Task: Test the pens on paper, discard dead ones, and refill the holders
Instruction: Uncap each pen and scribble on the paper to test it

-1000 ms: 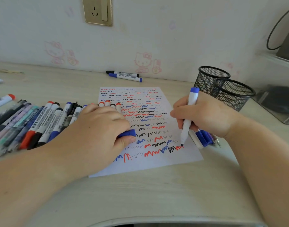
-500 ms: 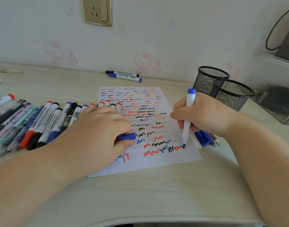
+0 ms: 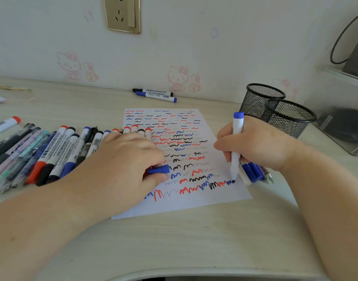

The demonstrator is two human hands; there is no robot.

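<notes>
Your right hand (image 3: 261,145) holds the blue whiteboard marker (image 3: 236,145) with fingers curled round the barrel, its tip touching the paper (image 3: 194,201) at the right end of the lowest row of scribbles. Compared with a second ago, a short new blue squiggle (image 3: 230,182) now stands there, after the red mark, where the paper was still white. I judge from this that the marker gives ink, so it belongs to the good ones and not to the discard.

Your left hand (image 3: 125,165) rests on the paper and pinches the blue cap (image 3: 158,170), as it did before.

The two mesh holders (image 3: 289,116) stand empty behind your right hand, and many pens (image 3: 52,153) lie in a row on the left.
</notes>
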